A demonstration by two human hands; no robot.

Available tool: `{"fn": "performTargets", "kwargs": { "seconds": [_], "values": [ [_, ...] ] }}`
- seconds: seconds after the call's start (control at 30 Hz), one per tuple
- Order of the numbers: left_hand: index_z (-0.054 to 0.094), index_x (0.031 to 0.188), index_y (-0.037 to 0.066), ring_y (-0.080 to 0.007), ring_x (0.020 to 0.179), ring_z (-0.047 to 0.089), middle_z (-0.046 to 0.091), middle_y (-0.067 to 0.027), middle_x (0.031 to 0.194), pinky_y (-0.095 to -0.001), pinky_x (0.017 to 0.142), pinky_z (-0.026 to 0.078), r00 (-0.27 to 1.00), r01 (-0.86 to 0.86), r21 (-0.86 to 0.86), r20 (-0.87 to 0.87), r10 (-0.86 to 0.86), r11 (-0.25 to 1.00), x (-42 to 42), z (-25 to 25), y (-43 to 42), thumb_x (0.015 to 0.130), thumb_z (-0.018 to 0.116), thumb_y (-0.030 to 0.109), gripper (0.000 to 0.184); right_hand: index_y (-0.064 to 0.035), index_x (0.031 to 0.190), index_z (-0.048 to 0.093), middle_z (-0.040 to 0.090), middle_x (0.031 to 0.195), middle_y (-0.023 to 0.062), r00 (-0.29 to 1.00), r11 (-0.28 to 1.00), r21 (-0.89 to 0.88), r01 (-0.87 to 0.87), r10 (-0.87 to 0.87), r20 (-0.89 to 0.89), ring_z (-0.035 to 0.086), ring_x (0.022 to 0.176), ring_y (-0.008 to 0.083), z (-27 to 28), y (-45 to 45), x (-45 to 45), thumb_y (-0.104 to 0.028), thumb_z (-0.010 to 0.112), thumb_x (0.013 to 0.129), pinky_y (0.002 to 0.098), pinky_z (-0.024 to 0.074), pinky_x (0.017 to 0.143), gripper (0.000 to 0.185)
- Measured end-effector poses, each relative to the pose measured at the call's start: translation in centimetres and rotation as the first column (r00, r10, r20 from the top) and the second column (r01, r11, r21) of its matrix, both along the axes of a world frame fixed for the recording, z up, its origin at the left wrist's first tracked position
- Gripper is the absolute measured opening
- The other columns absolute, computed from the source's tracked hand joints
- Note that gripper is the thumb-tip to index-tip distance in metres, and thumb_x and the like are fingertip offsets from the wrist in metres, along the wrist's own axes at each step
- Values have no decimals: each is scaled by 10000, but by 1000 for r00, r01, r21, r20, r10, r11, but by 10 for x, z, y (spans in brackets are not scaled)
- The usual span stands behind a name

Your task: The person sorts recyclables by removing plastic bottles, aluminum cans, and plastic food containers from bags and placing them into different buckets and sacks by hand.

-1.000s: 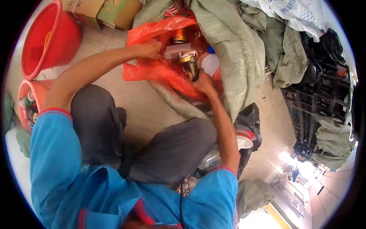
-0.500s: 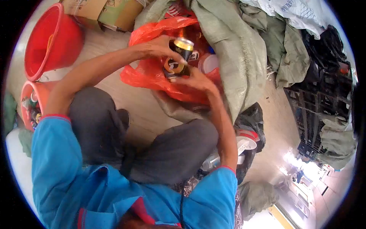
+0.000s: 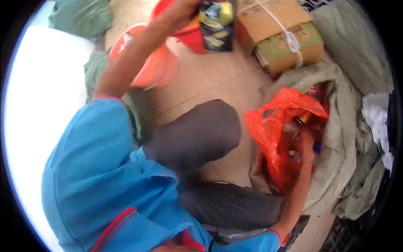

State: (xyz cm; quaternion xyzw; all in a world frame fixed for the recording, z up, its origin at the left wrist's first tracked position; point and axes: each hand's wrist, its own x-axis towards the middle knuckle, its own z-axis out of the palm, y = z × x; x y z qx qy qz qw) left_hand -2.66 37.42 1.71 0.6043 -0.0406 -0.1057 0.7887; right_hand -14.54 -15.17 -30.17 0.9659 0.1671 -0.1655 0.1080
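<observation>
Can (image 3: pixel 217 27), black and gold, is up at the top edge, blurred; whether it is one or two together I cannot tell. From the left, a green sack (image 3: pixel 79 17) lies on the floor, then a pink bucket (image 3: pixel 158 69) stands near the left forearm. The left hand (image 3: pixel 187 7) comes next, partly cut off by the frame; its grip appears to hold the can by its upper part. Behind the can is a red bucket (image 3: pixel 193 40).

The can should be light and thin-walled, easily dented and smooth enough to slip if wet; a loose wrap round the middle of its body would suit it best.

Right of it sits a carton (image 3: pixel 279 44) tied with string (image 3: pixel 291 40). Below that, a red bag (image 3: pixel 268 134) gapes inside a pale sack (image 3: pixel 346 134). The right hand (image 3: pixel 307 136) is down in the bag among blurred things; whether its grip is wide or narrow I cannot tell. Farthest right lies a white bag (image 3: pixel 378 117).
</observation>
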Motion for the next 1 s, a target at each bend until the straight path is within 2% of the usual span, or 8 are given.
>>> {"fn": "performTargets", "kwargs": {
  "seconds": [0.13, 0.17, 0.23, 0.3, 0.43, 0.57, 0.77, 1.0],
  "values": [
    [621, 893, -4, -175, 620, 597, 627, -71, 764, -308, 570, 504, 928, -370, 522, 249, 278, 768, -29, 46, 122, 803, 590, 122, 158, -82, 1133, 564, 582, 1054, 164, 982, 988, 68, -139, 128, 139, 583, 950, 333, -87, -57, 13, -94, 404, 902, 442, 504, 753, 281],
    [524, 1191, 20, -164, 949, 602, 616, -61, 1053, -318, 845, 480, 975, -218, 609, 99, 199, 763, -41, 40, 228, 827, 631, 308, 476, -48, 1144, 526, 552, 1095, 185, 997, 988, 132, -76, 73, 26, 546, 1001, 360, -65, -52, 14, -178, 597, 711, 444, 472, 823, 457],
    [628, 1011, 4, -133, 802, 616, 640, -64, 914, -266, 763, 478, 953, -218, 920, 129, 273, 327, -87, 76, 233, 756, 678, 371, 450, -15, 1154, 489, 523, 1136, 207, 994, 983, 185, -9, 29, -107, 509, 1051, 388, 17, -9, 13, -263, 791, 520, 445, 441, 894, 745],
    [621, 1057, 4, -129, 814, 615, 636, -64, 912, -260, 773, 467, 904, -163, 943, 25, 426, 289, -126, 100, 296, 773, 649, 420, 505, -2, 1097, 508, 533, 1115, 215, 981, 849, 511, 137, -46, -187, 523, 1027, 378, 93, 41, 11, -273, 783, 512, 427, 445, 882, 701],
    [553, 1163, 20, -240, 963, 597, 572, -162, 1113, -354, 802, 509, 593, 15, 993, -103, 798, 117, -240, 95, 417, 748, 636, 527, 661, 0, 1103, 510, 544, 1096, 209, 980, 939, 320, 130, -72, -187, 533, 1017, 374, 70, 26, 26, -276, 781, 516, 423, 448, 877, 703],
    [566, 1150, 80, -270, 903, 603, 600, -115, 1064, -441, 742, 510, 384, -39, 909, -370, 846, 415, -336, 24, 471, 681, 686, 545, 671, 2, 1110, 512, 556, 1076, 204, 969, 945, 270, 182, -126, -212, 543, 1007, 370, 86, 18, 30, -280, 779, 521, 419, 451, 873, 706],
    [553, 1082, 83, -247, 771, 570, 566, -81, 973, -421, 644, 494, 231, -30, 839, -523, 821, 543, -400, -112, 474, 697, 707, 492, 583, 6, 1119, 515, 573, 1048, 197, 902, 886, 254, 387, -306, -306, 557, 992, 364, 170, 33, 16, -285, 777, 527, 412, 456, 866, 710],
    [549, 1076, 89, -212, 631, 523, 506, -59, 883, -370, 489, 456, 370, 162, 825, -560, 741, 542, -336, -55, 556, 733, 698, 464, 530, 29, 1112, 577, 648, 969, 123, 730, 625, 431, 651, -359, -582, 609, 845, 203, 243, 7, -2, -232, 700, 688, 356, 480, 778, 513]
  ]
}}
